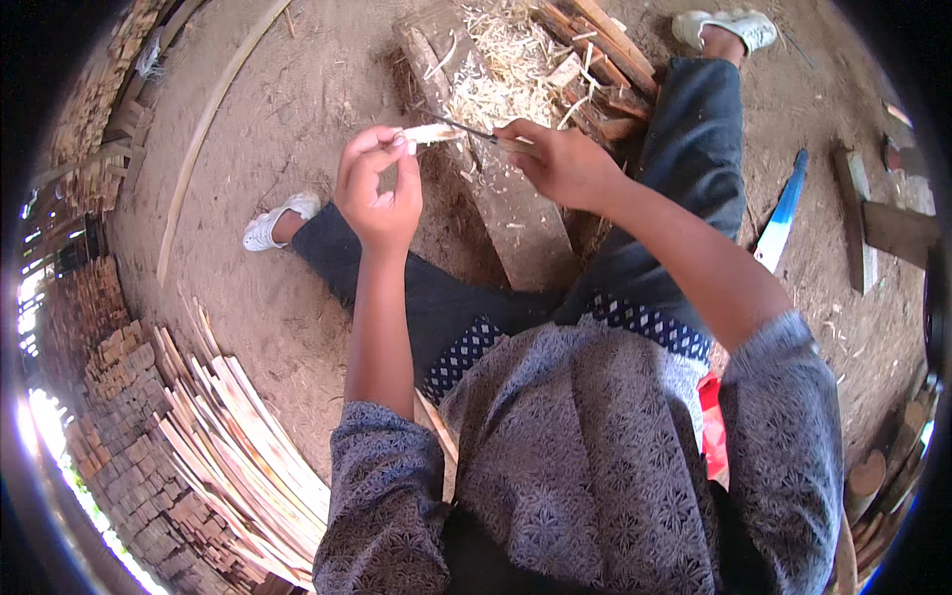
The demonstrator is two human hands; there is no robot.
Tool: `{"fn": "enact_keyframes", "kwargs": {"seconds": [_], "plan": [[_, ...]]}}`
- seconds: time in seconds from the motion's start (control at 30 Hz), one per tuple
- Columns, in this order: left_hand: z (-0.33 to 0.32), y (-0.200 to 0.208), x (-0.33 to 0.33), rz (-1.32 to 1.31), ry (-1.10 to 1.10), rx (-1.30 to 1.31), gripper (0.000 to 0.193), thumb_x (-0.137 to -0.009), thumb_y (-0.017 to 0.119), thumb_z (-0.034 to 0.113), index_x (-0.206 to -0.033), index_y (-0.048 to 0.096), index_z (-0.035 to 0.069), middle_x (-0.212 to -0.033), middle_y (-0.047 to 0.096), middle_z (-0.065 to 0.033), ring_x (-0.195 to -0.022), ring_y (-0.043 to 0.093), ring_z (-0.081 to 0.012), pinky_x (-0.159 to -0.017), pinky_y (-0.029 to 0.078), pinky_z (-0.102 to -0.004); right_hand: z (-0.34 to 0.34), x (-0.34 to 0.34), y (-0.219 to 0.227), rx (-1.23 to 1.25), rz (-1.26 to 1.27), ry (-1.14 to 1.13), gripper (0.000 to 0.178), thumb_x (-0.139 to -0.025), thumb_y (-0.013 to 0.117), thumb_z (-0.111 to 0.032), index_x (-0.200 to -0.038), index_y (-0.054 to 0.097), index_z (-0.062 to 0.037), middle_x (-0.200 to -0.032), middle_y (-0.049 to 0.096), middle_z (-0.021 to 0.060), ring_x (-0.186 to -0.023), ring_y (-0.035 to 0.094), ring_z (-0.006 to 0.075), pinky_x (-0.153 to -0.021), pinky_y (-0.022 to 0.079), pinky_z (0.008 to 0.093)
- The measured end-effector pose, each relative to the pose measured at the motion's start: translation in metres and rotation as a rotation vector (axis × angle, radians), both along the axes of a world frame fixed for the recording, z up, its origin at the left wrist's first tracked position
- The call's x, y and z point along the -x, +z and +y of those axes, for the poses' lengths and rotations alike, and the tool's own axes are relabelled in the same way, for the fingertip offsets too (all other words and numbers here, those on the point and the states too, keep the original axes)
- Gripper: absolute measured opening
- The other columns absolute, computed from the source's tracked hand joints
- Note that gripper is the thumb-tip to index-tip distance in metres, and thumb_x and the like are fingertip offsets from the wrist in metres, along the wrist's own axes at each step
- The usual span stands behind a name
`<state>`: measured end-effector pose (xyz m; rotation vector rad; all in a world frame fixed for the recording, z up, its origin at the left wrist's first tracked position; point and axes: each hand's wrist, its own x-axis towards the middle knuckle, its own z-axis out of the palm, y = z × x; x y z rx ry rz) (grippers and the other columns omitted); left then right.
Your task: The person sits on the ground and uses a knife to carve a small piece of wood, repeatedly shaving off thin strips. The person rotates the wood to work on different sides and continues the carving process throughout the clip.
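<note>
Between the fingertips of my left hand (380, 183) is a short, pale piece of wood (428, 133), pointing to the right. My right hand (560, 164) is closed round the light-coloured handle of a knife (466, 128). The thin dark blade reaches left across the far side of the wood; whether its edge touches cannot be made out. Both hands are above a wooden plank (526, 228) that runs between my legs. Pale wood shavings (501, 89) are heaped on and beside the plank's far part.
Reddish-brown wood pieces (610, 59) lie beyond the shavings. A blue-and-white blade-shaped tool (783, 213) rests on the dirt floor at right, near wooden blocks (858, 218). Long pale wood strips (238, 436) lie at lower left beside stacked wood pieces (129, 397). A long curved strip (198, 139) lies farther left.
</note>
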<state>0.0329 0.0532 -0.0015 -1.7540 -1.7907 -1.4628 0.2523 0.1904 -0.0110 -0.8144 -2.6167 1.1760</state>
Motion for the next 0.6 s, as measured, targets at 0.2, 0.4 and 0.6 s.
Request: {"fn": "enact_keyframes", "kwargs": {"seconds": [0.2,0.4,0.6], "plan": [[-0.016,0.0,0.0,-0.023,0.03,0.029,0.016,-0.09,0.075,-0.012,-0.099,0.064,-0.004,-0.118,0.068,-0.019,-0.105,0.069,-0.0243,-0.091,0.058,-0.0345,-0.021,0.018,0.04,0.039,0.134,-0.018,0.037,-0.104,0.059,-0.029,-0.14,0.06,-0.0196,-0.08,0.072,0.0173,-0.075,0.073,0.0404,-0.072,0.061,0.0478],[-0.021,-0.005,0.008,-0.053,-0.069,0.085,0.021,-0.091,0.069,-0.016,-0.106,0.059,-0.005,-0.13,0.062,-0.0234,-0.107,0.069,-0.0248,-0.092,0.058,-0.0327,0.021,-0.007,-0.045,0.047,-0.133,0.009,0.036,-0.107,0.06,-0.031,-0.14,0.061,-0.017,-0.082,0.07,0.0186,-0.072,0.07,0.029,-0.069,0.054,0.0415],[-0.045,-0.006,0.024,-0.093,-0.1,0.152,0.025,-0.093,0.065,-0.018,-0.111,0.056,-0.004,-0.131,0.062,-0.024,-0.11,0.068,-0.0238,-0.089,0.059,-0.0304,-0.015,0.016,0.068,0.246,0.465,-0.229,0.04,-0.103,0.065,-0.036,-0.14,0.062,-0.0202,-0.09,0.074,0.0169,-0.083,0.075,0.0342,-0.075,0.058,0.0437]]}}
